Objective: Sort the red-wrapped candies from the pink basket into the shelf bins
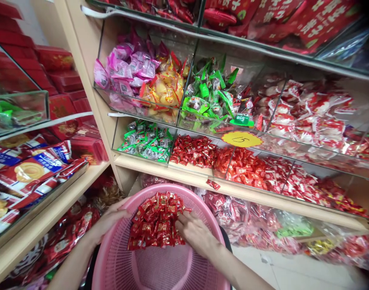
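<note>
The right grip lies palm down on the right side of a heap of red-wrapped candies, fingers spread and loosely open, the tips pushed in among the wrappers; no candy is seen closed in it. The left grip is cupped open over the near-left rim of the pink plastic basket, its fingers touching the left edge of the heap. The candies lie piled in the far half of the basket, whose mesh floor nearer the person is bare. Just beyond the basket runs a wooden shelf, with one stray red candy on its front edge. On the shelf stand glass bins: green-and-clear sweets on the left, and red candies like those in the basket beside them. A yellow price tag reading 15 sticks to the glass above. The higher row of bins holds pink packets, yellow sweets, green sweets and red-and-white sweets. Biscuit packs fill a shelf at the far left.
</note>
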A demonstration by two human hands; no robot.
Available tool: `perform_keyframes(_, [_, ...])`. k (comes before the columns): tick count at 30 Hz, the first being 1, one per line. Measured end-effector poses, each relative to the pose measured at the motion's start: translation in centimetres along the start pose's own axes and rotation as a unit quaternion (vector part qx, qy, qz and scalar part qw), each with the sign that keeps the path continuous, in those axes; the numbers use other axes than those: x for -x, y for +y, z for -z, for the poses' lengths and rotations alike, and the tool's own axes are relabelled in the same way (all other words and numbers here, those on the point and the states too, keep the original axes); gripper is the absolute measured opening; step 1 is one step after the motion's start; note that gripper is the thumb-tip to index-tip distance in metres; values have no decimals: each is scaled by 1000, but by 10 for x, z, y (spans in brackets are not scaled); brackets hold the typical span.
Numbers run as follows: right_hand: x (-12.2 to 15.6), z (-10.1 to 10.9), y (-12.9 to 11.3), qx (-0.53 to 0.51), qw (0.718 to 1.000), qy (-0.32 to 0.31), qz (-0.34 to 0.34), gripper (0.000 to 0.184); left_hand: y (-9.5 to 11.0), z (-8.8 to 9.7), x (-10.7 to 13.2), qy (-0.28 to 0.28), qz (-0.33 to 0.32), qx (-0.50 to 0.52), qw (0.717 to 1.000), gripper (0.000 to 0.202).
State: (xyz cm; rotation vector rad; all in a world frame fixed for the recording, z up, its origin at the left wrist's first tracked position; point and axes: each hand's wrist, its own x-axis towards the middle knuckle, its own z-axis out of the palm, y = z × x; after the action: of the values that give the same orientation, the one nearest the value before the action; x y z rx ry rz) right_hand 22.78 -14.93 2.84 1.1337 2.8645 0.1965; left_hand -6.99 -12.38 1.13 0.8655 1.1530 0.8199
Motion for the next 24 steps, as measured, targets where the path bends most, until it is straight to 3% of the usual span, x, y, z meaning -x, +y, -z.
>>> perform_keyframes(9, [-2,-5,-5,16,1000,5,8,4,6,-5,5,-15,4,26,1000,78])
perform_keyframes(18, [-2,-7,-10,13,1000,-7,20,2,0,1,1,22,19,-11,1000,84])
perform_keyframes(24, [-4,-12,-11,2,1000,15,-2,5,-2,3,0,34,1,-32,999,76])
